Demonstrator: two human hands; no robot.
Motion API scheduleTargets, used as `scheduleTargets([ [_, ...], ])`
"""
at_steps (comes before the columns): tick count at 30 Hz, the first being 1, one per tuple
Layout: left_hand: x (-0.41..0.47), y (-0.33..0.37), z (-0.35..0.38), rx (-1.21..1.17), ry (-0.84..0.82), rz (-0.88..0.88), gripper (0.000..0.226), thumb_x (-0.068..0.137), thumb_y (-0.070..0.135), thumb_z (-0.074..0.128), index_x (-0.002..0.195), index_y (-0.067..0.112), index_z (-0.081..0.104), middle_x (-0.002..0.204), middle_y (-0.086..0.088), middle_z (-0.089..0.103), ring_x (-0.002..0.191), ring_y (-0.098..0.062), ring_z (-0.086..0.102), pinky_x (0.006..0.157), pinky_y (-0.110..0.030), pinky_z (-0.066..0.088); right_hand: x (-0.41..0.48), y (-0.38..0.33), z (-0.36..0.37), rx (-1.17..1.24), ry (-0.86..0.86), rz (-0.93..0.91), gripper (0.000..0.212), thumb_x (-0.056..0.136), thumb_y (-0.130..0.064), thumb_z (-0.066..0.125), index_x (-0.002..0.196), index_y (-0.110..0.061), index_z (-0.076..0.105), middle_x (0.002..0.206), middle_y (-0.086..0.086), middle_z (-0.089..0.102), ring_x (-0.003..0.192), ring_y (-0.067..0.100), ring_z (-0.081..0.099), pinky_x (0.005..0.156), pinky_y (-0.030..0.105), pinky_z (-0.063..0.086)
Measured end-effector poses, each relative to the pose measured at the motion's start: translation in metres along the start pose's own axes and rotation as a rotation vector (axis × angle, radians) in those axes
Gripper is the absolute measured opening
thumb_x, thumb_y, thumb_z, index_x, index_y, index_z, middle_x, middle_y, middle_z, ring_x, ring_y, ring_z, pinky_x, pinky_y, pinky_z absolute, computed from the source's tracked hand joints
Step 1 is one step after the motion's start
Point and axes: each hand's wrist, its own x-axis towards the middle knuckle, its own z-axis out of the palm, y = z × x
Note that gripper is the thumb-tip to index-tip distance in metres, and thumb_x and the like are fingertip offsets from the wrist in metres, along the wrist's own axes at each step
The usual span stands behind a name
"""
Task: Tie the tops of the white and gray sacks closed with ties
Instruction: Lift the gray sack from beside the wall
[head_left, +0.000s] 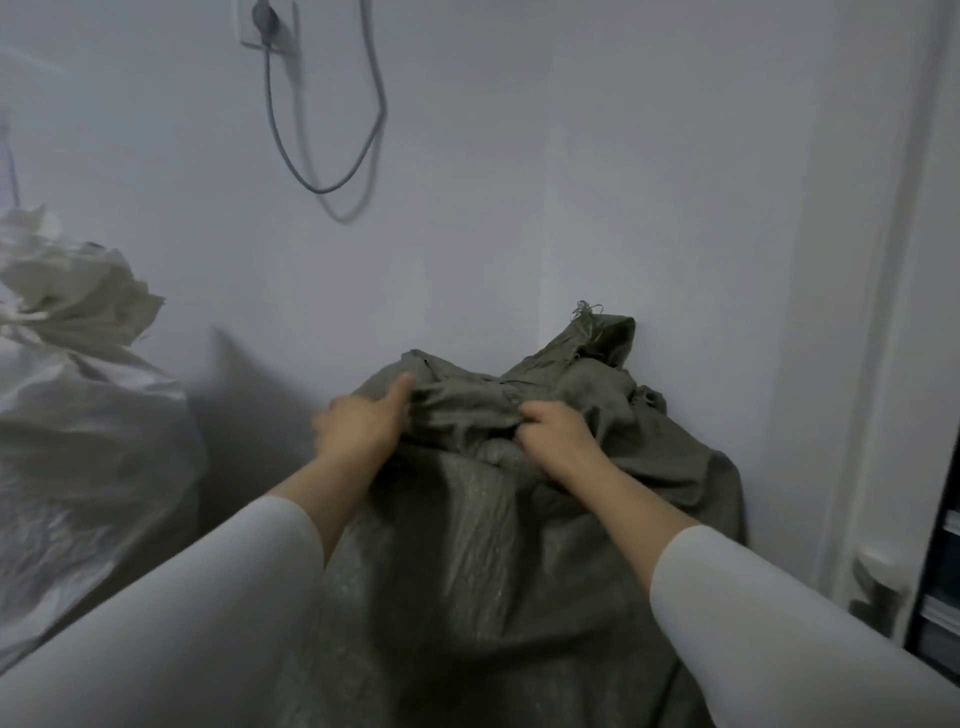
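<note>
A large gray woven sack (467, 561) stands full in front of me against the wall, its top crumpled and loose. My left hand (358, 426) grips the left side of the sack's top fabric, thumb pointing up along the fold. My right hand (556, 441) pinches the bunched fabric near the middle of the top, fingers curled into it. At the left edge stands a white woven sack (78, 467), its top gathered into a bunch. No tie shows in either hand.
A pale wall (519, 208) rises right behind both sacks, with a socket and a hanging gray cable (322, 156) on it. A white door frame (883, 364) and a dark shelf edge (940, 597) stand at the right.
</note>
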Motion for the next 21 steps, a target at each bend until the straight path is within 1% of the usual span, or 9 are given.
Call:
scheduleTargets([
  [2, 0.0, 0.014, 0.001, -0.355, -0.18, -0.163, 0.087, 0.074, 0.064, 0.06, 0.134, 0.003, 0.042, 0.133, -0.017, 0.048, 0.12, -0.037, 0.047, 0.102, -0.045, 0.042, -0.003, -0.014, -0.013, 0.223, 0.036, 0.026, 0.041, 0.077, 0.001, 0.049, 0.044, -0.019, 0.035, 0.044, -0.005, 0.037, 0.052, 0.014, 0.032, 0.053, 0.028, 0.024],
  [4, -0.003, 0.022, 0.004, -0.535, -0.28, -0.213, 0.079, 0.073, 0.046, 0.073, 0.132, 0.005, 0.041, 0.126, -0.017, 0.052, 0.111, -0.037, 0.053, 0.092, -0.045, 0.048, -0.007, -0.028, -0.025, 0.227, -0.04, 0.051, 0.04, 0.078, 0.001, 0.049, 0.045, -0.018, 0.037, 0.045, -0.004, 0.035, 0.049, 0.012, 0.029, 0.05, 0.028, 0.026],
  [7, 0.0, 0.027, 0.011, -0.47, -0.216, -0.141, 0.045, 0.079, 0.009, 0.069, 0.119, 0.0, 0.051, 0.11, -0.019, 0.057, 0.098, -0.037, 0.057, 0.081, -0.041, 0.051, -0.02, -0.032, -0.042, 0.255, -0.192, 0.209, 0.027, 0.076, -0.016, 0.059, 0.049, -0.017, 0.054, 0.054, 0.003, 0.053, 0.053, 0.016, 0.047, 0.054, 0.025, 0.037],
  [10, 0.005, 0.033, 0.009, -0.314, -0.062, 0.053, 0.028, 0.082, 0.007, 0.053, 0.108, 0.003, 0.062, 0.103, -0.015, 0.061, 0.097, -0.036, 0.058, 0.087, -0.038, 0.051, -0.033, -0.026, -0.053, 0.157, -0.372, 0.279, 0.022, 0.07, -0.033, 0.072, 0.054, -0.02, 0.063, 0.054, -0.002, 0.061, 0.054, 0.016, 0.055, 0.056, 0.025, 0.044],
  [13, 0.006, 0.038, -0.001, -0.155, 0.032, 0.191, 0.035, 0.078, 0.006, 0.05, 0.112, -0.001, 0.056, 0.117, -0.02, 0.054, 0.098, -0.036, 0.057, 0.085, -0.038, 0.051, -0.035, -0.025, -0.051, 0.007, -0.533, 0.242, 0.036, 0.075, -0.027, 0.074, 0.045, -0.023, 0.055, 0.045, -0.014, 0.053, 0.047, 0.003, 0.05, 0.057, 0.021, 0.04],
  [15, 0.001, 0.039, -0.005, -0.149, -0.038, 0.252, 0.04, 0.081, 0.009, 0.055, 0.119, 0.002, 0.043, 0.109, -0.015, 0.053, 0.093, -0.031, 0.057, 0.08, -0.035, 0.047, -0.034, -0.031, -0.044, -0.1, -0.646, 0.242, 0.036, 0.074, -0.025, 0.075, 0.048, -0.024, 0.05, 0.055, -0.01, 0.054, 0.057, 0.006, 0.051, 0.065, 0.023, 0.043],
  [18, -0.009, 0.033, -0.009, -0.116, -0.258, 0.243, 0.092, 0.078, 0.042, 0.069, 0.144, 0.014, 0.012, 0.125, -0.009, 0.051, 0.112, -0.028, 0.052, 0.095, -0.036, 0.04, -0.03, -0.039, -0.045, -0.097, -0.827, 0.279, 0.025, 0.077, -0.015, 0.064, 0.053, -0.021, 0.06, 0.061, -0.005, 0.062, 0.065, 0.014, 0.056, 0.073, 0.028, 0.046],
  [19, -0.007, 0.028, -0.008, 0.04, -0.311, 0.288, 0.104, 0.073, 0.047, 0.073, 0.148, 0.017, 0.006, 0.137, -0.008, 0.046, 0.124, -0.029, 0.046, 0.103, -0.035, 0.036, -0.025, -0.039, -0.049, -0.053, -0.803, 0.286, 0.024, 0.078, -0.01, 0.06, 0.055, -0.017, 0.064, 0.058, -0.004, 0.064, 0.063, 0.015, 0.059, 0.07, 0.026, 0.048],
  [21, -0.003, 0.015, -0.007, 0.403, -0.387, 0.381, 0.106, 0.073, 0.038, 0.075, 0.149, 0.027, 0.002, 0.146, -0.006, 0.04, 0.131, -0.027, 0.041, 0.107, -0.033, 0.035, -0.007, -0.035, -0.056, -0.063, -0.535, 0.224, 0.02, 0.074, -0.002, 0.059, 0.058, -0.01, 0.069, 0.053, 0.0, 0.064, 0.055, 0.013, 0.059, 0.058, 0.019, 0.048],
])
